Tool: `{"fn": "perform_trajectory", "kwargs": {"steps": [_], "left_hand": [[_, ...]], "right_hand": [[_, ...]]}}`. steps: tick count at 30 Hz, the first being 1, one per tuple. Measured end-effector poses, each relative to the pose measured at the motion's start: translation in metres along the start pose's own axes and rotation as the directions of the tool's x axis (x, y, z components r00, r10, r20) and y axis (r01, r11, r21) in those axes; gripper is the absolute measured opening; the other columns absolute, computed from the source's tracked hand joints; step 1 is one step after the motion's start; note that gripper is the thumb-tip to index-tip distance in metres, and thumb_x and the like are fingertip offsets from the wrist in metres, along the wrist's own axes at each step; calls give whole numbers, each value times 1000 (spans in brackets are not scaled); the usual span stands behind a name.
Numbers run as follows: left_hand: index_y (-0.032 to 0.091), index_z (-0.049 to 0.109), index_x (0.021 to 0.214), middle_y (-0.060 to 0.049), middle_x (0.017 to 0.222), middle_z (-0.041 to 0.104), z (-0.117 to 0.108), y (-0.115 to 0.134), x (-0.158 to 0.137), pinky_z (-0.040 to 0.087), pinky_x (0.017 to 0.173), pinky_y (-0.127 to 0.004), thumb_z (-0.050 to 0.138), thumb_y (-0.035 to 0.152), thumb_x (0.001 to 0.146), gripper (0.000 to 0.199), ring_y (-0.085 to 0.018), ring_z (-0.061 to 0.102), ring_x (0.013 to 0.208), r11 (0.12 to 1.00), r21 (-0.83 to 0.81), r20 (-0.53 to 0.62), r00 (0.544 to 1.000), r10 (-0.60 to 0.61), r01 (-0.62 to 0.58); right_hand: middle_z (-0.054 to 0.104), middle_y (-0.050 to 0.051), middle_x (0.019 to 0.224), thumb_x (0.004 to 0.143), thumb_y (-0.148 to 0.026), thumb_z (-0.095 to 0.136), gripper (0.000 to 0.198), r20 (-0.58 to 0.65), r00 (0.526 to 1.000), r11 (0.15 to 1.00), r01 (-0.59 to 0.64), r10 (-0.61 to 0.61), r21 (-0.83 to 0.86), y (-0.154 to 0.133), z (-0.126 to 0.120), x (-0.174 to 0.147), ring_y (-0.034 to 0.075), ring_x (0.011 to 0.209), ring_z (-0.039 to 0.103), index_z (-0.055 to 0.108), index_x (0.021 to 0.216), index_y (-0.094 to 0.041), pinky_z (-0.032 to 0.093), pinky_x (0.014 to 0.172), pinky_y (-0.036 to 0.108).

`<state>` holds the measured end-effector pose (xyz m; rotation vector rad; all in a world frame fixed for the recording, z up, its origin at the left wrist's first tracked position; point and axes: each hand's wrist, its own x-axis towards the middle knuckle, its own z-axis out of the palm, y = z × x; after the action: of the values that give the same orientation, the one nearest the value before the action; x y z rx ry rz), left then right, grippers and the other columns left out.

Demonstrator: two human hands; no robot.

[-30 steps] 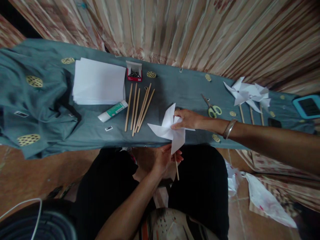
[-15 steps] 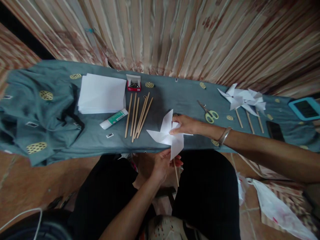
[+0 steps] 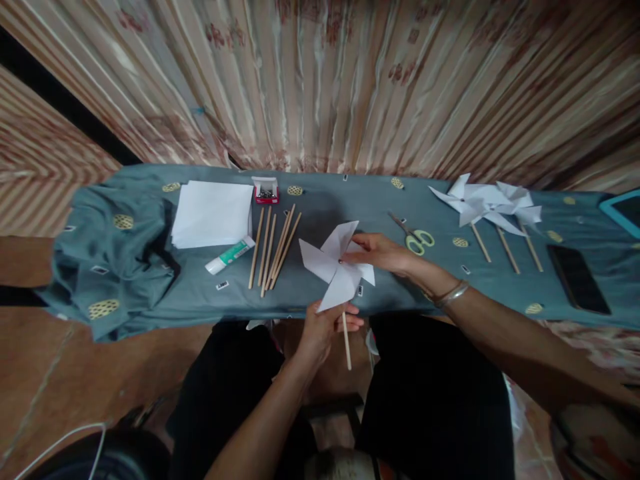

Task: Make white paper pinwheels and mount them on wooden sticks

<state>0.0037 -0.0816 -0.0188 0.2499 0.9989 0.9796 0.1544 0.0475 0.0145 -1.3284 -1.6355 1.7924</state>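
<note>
A white paper pinwheel [image 3: 330, 265] on a thin wooden stick [image 3: 347, 347] is held over the table's front edge, with a small dark pin head at its centre. My left hand [image 3: 323, 330] is closed round the stick just under the blades. At the pinwheel's right side, my right hand [image 3: 383, 253] has its thumb and fingers on a blade close to the pin; the fingertips are partly hidden by paper. Several loose wooden sticks [image 3: 273, 250] lie to the left. Scissors [image 3: 415, 239] with pale green handles rest just beyond my right hand.
A stack of white paper [image 3: 213, 213], a glue stick [image 3: 229, 256] and a small red box of pins [image 3: 267, 191] lie on the left. Finished-looking pinwheels [image 3: 485, 203], a black phone [image 3: 579, 279] and a blue-framed device [image 3: 625, 212] lie right. Bunched cloth [image 3: 115, 260] covers the left end.
The pinwheel's blades have turned, and its central pin now shows. My right hand has shifted from over the centre to its right side. My left hand keeps the stick. The view has shifted.
</note>
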Motion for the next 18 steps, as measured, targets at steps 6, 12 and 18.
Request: {"fn": "perform_trajectory", "kwargs": {"steps": [6,12,18], "left_hand": [[9,68,75,-4,62,70,9,8,7,54,48,-21,90,36,53,41,-14,66,48,997,63,28,998,50,-52],[10,71,80,-3,63,71,20,27,16,54,49,-23,91,43,50,49,-15,67,50,982,132,35,991,130,-133],[11,73,77,-6,69,74,36,54,32,57,60,-28,91,41,49,45,-17,70,58,947,202,17,968,251,-249]], "right_hand": [[77,3,95,65,-47,85,42,-161,986,980,-3,35,199,9,-8,-13,18,88,68,75,95,-20,53,81,29],[75,3,95,57,-61,85,55,-298,954,919,103,17,381,26,-3,-23,18,88,68,74,94,-22,55,82,30],[74,3,93,64,-67,79,58,-407,911,916,213,-61,340,33,0,-24,18,88,68,72,98,-21,55,85,34]]}}
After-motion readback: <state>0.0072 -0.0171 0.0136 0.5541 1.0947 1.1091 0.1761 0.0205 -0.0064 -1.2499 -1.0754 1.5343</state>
